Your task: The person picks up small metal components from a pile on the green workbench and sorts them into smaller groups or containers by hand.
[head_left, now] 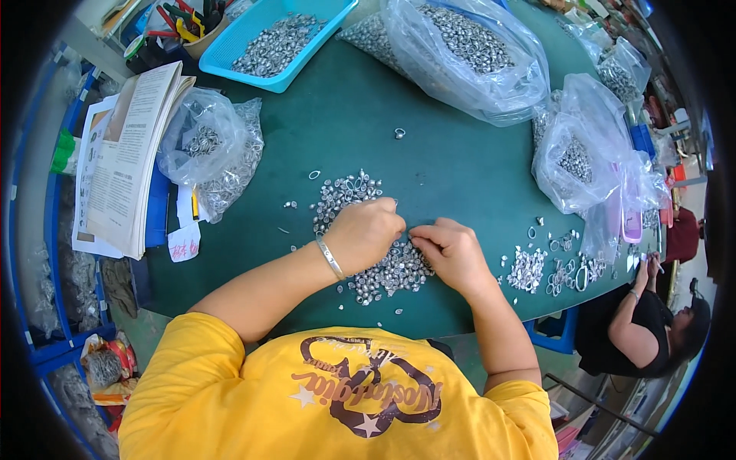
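Observation:
On the green table, a heap of small silvery metal pieces [395, 272] lies in front of me, with a second part of it [345, 192] beyond my left wrist. Above the heap, my left hand [366, 232] has its fingers closed in a pinch; a silver bangle [331, 257] circles that wrist. Close to its right, my right hand [454, 254] is also pinched, thumb against forefinger. Whatever sits between the fingertips is hidden or too small to name. Farther off, a single ring [399, 133] rests on the table, and a thin oval loop [314, 175] lies left of it.
A blue basket [218, 55] and a large clear bag [514, 103] of metal pieces stand at the back. Papers [126, 165] and another bag [238, 172] are on the left. Right, small piles [527, 270] and a bag [563, 180] lie before a seated person [636, 330].

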`<action>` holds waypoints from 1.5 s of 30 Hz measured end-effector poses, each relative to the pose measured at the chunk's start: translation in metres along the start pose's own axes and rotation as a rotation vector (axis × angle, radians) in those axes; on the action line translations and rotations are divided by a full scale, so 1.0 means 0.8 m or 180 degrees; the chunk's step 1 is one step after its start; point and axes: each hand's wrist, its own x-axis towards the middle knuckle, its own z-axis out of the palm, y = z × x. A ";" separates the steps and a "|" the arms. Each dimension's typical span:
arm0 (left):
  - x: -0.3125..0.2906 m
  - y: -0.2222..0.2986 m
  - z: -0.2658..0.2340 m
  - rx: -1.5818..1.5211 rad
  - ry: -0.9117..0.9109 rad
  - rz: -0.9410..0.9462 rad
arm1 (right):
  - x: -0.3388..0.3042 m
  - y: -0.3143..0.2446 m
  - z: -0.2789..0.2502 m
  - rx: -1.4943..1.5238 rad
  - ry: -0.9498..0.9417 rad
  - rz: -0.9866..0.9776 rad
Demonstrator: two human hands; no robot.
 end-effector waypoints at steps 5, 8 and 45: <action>0.005 0.011 -0.004 0.0139 0.0117 0.0107 | 0.003 -0.009 0.002 -0.0429 -0.0107 -0.0065; 0.005 0.013 -0.003 0.0143 0.0196 0.0112 | 0.004 -0.012 0.002 -0.0511 -0.0190 -0.0054; -0.007 0.011 0.003 -0.0185 -0.0046 0.0149 | -0.014 -0.016 0.009 0.0280 -0.0128 0.0067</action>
